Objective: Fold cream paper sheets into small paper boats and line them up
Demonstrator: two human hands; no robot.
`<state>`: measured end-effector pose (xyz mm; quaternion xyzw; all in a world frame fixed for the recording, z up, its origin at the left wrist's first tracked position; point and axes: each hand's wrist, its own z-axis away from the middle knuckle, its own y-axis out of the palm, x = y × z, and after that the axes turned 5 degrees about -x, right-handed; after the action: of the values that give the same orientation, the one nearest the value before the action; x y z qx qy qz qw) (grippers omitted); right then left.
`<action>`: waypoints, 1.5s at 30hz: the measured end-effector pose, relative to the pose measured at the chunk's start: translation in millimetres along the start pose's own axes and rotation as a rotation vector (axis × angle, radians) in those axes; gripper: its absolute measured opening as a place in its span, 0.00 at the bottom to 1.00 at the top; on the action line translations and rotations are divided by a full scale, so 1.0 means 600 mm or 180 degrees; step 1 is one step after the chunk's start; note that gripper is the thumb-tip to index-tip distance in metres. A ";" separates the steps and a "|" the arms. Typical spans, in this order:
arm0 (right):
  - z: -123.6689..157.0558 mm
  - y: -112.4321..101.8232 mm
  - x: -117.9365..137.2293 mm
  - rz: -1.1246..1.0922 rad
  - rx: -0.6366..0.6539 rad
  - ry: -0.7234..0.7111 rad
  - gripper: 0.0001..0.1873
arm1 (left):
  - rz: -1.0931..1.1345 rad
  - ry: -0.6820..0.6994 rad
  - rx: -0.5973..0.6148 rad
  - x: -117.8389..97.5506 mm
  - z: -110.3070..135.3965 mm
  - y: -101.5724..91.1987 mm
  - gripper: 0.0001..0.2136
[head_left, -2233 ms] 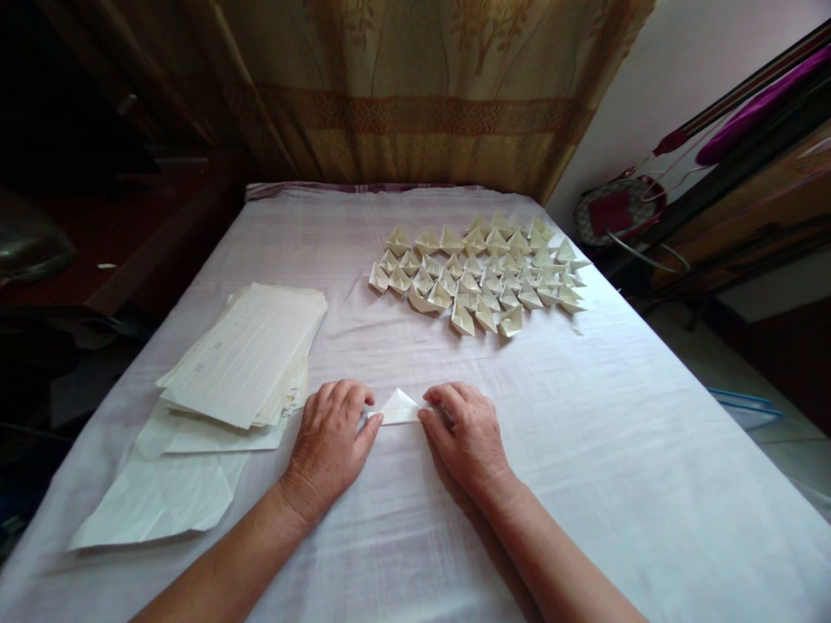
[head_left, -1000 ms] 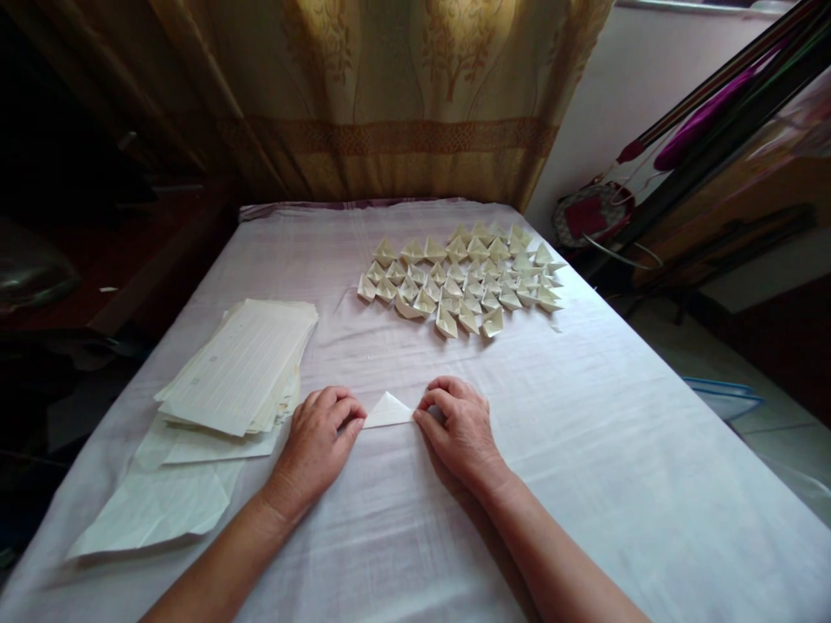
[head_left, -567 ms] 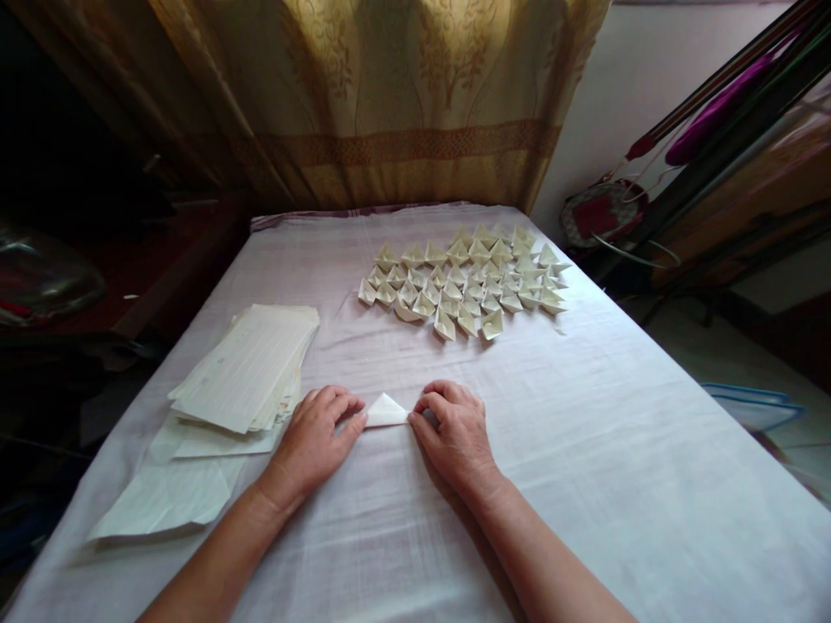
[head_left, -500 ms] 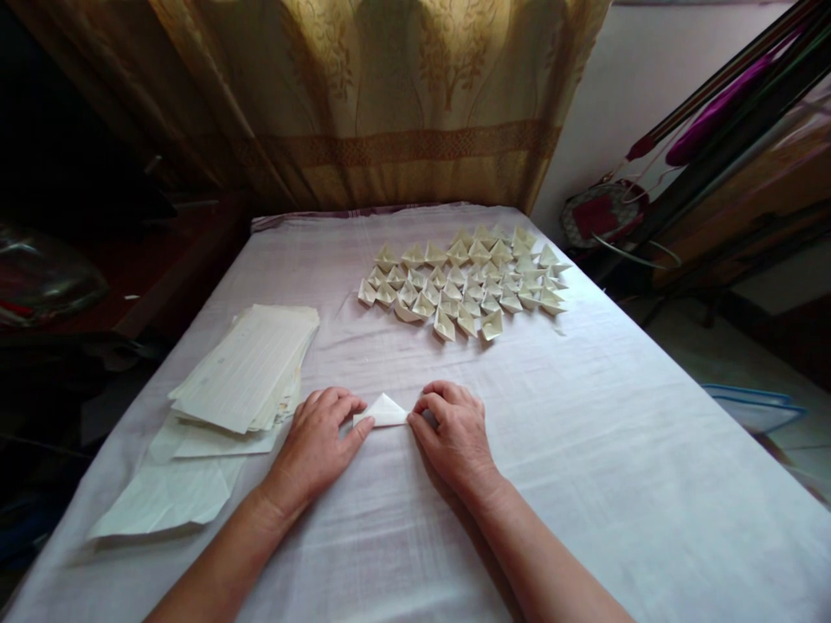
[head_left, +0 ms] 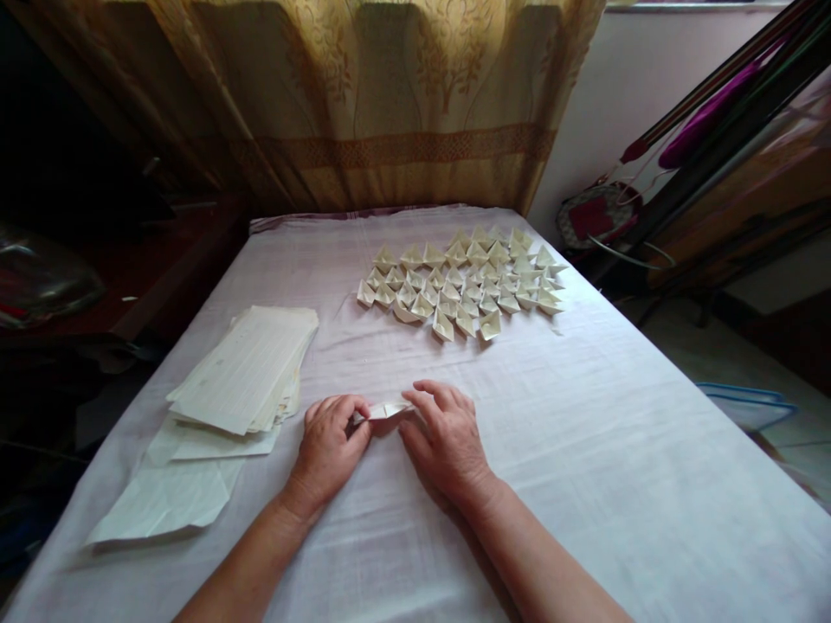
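Observation:
Between my hands, a small folded piece of white paper point(head_left: 388, 410) is tilted just above the cloth, its narrow side toward me. My left hand point(head_left: 331, 441) pinches its left end between thumb and fingers. At the right end, the fingertips of my right hand point(head_left: 447, 437) touch or nearly touch the paper, with the thumb held apart below. Beyond my hands, several folded paper boats point(head_left: 455, 300) stand close together in rows. To the left lies a stack of paper sheets point(head_left: 247, 368).
A white cloth point(head_left: 623, 484) covers the table. Under the stack, a loose creased sheet point(head_left: 162, 502) reaches toward the left edge. A gold curtain point(head_left: 389, 112) hangs behind the table, and a bag point(head_left: 601, 216) sits beyond the right edge.
The folded paper has tipped from lying flat as a triangle to a narrower, raised view. My right thumb has come off its right end. My left hand has shifted slightly right.

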<state>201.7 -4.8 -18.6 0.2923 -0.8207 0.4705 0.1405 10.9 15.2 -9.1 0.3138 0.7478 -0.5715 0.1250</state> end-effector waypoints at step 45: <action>-0.012 -0.006 0.014 -0.0656 -0.0184 -0.0582 0.09 | 0.1223 -0.0434 0.0008 -0.002 0.006 -0.012 0.07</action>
<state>197.0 -2.6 -8.3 0.4125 -0.8088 0.4012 0.1211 6.8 10.1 -3.7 0.4115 0.6633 -0.5580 0.2817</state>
